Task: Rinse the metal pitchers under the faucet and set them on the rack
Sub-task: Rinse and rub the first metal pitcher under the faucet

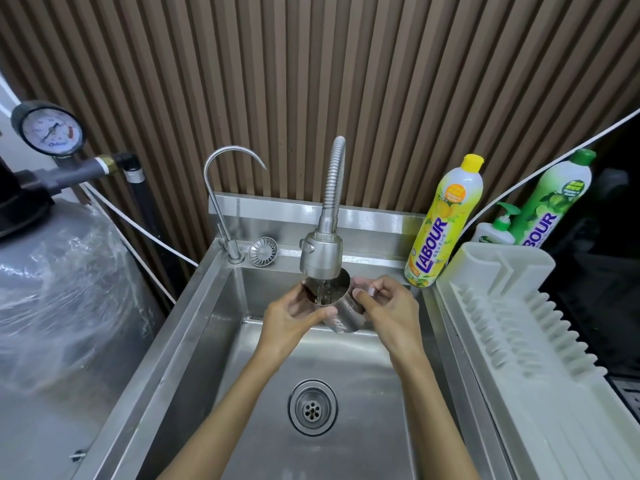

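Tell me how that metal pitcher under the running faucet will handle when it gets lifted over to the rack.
The pitcher is bare wet steel, so probably slippery. Water from the faucet is pouring into it, so it likely feels heavier until tipped out. Both the left hand and right hand hold it; it looks rigid and should not flex.

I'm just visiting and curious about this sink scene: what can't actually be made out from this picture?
- Pitcher: its handle and base are hidden by the left hand and right hand in the head view.
- Other pitchers: none shows in the head view.
- Drying rack: its near end is cut off by the frame edge.
- Pressure gauge: the figures are too small to read.
- Green bottle: its base is hidden behind the rack.
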The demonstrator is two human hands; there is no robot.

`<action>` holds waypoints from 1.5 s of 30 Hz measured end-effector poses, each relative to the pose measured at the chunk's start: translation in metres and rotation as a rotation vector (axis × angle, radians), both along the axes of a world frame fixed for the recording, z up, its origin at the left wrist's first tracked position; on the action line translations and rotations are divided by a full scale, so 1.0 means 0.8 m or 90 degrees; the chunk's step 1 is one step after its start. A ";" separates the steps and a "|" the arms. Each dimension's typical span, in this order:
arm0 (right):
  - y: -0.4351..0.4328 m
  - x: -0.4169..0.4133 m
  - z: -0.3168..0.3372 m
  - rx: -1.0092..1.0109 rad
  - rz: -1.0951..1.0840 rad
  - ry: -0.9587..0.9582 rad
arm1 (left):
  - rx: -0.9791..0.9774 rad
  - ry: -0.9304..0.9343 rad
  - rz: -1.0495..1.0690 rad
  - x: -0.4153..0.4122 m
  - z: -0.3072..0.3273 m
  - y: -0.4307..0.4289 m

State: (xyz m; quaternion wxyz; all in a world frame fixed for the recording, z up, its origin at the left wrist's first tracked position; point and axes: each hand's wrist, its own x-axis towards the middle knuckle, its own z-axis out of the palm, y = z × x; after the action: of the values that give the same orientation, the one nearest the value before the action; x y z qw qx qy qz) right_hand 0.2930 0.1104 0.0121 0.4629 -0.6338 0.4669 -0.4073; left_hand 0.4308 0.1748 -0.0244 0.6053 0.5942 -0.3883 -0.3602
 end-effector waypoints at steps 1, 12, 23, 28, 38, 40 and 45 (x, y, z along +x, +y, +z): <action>0.000 0.001 0.001 -0.007 0.009 -0.029 | -0.003 0.019 0.000 -0.002 -0.004 -0.003; 0.001 0.025 -0.026 0.260 0.152 -0.412 | -0.086 -0.114 0.047 0.012 0.029 0.009; -0.004 0.009 0.001 0.140 0.016 0.041 | 0.010 -0.041 0.080 0.000 0.015 0.023; -0.003 0.008 0.011 -0.028 -0.042 0.085 | 0.015 0.094 -0.022 0.003 -0.001 0.009; 0.015 0.040 -0.011 -0.208 0.105 0.177 | 0.235 0.565 -0.031 0.054 -0.032 -0.009; 0.018 0.045 -0.016 -0.247 0.184 0.195 | 0.285 0.560 -0.048 0.056 -0.038 -0.012; 0.007 0.044 -0.024 -0.339 0.316 0.296 | 0.328 0.478 -0.156 0.054 -0.034 -0.020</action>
State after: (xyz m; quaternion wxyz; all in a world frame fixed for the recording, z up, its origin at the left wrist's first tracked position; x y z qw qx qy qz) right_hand 0.3283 0.1158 -0.0072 0.2494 -0.8992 0.2711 -0.2362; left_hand 0.4741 0.1586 -0.0520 0.4899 0.5035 -0.1081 -0.7034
